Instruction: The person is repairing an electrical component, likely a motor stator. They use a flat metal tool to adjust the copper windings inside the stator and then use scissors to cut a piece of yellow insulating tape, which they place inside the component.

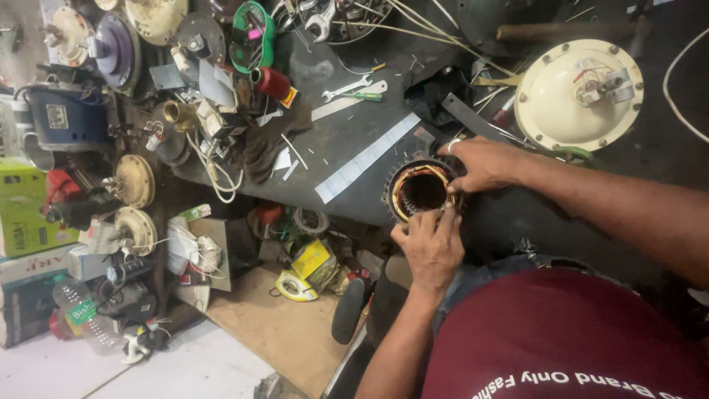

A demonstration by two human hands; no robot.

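Both hands (450,199) on stator (421,190); cream cover (561,111) nr.

We're looking through a single head-worn camera, tilted steeply down and rolled well to one side, so the dark bench (347,140) runs slantwise across the frame. We sit close: the wearer's maroon shirt (561,332) fills the lower right corner, and both forearms reach in from there toward the middle. Past the bench edge we see down to the pale floor (185,369) at lower left. With only one view, we have no second angle that overlaps it.
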